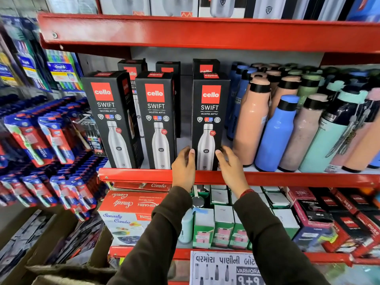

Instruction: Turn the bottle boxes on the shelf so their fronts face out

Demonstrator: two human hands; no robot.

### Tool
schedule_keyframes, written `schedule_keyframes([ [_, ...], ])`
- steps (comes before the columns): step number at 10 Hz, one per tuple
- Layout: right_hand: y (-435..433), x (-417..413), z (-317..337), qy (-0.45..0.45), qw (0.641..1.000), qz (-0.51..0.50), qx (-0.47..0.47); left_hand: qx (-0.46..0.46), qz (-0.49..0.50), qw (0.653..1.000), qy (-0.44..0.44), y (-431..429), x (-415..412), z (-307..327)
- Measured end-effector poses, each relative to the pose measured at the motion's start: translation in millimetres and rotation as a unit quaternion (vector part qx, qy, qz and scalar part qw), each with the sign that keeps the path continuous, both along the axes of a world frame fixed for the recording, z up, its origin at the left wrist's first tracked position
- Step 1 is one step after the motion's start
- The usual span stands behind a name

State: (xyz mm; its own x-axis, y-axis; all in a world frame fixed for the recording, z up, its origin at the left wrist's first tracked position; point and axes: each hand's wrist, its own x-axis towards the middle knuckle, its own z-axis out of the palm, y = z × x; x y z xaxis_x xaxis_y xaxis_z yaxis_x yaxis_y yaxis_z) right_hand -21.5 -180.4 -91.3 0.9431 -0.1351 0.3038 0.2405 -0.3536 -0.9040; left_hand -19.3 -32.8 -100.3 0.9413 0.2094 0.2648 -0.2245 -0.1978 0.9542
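Both hands' fingers clasp the right black Cello box [208, 120], its front facing out.

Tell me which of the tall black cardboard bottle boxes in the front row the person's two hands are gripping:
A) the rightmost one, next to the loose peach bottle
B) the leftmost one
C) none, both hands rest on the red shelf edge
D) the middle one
A: the left hand and right hand clasp the lower sides of the rightmost tall black cardboard box, beside the peach bottle.
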Motion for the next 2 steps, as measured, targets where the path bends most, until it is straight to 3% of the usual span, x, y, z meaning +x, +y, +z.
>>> schedule_keyframes([
  [1, -15.5, -15.7, 12.5, -0.045, 0.999, -0.03, -0.002, -0.02, 0.009, 0.997, -0.077, 0.3, -14.9, 9.8],
  [2, -54.9, -42.8, 53.7, -0.168, 0.975, -0.13, 0.064, 0.05, 0.047, 0.959, -0.276, 5.6, -28.0, 55.2],
])
